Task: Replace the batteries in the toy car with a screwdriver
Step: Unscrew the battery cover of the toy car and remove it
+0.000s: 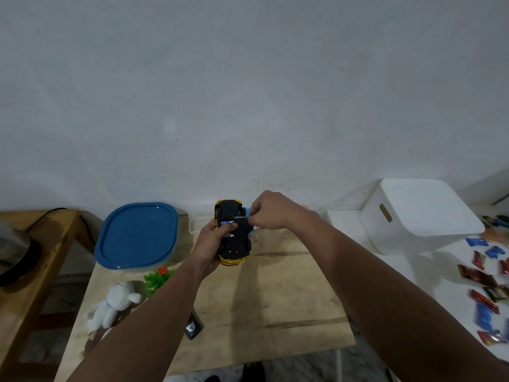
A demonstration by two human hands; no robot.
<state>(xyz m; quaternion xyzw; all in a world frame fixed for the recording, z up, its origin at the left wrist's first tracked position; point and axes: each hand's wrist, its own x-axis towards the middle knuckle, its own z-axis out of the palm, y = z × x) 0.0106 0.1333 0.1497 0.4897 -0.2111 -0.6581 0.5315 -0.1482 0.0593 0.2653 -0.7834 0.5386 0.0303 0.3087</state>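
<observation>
A yellow toy car (233,235) is held upside down above the wooden table (275,293), its black underside facing me. My left hand (210,244) grips the car from the left, thumb lying across the underside. A battery with a blue label (228,222) shows in the open compartment just above the thumb. My right hand (271,209) pinches a thin metal screwdriver (241,217), whose shaft lies level with its tip on the underside near the compartment.
A blue-lidded container (137,237) sits at the table's back left. A white plush bear (114,306), a green toy (158,278) and a small black box (194,325) lie front left. A white bin (421,213) and several snack packets (484,293) are on the right.
</observation>
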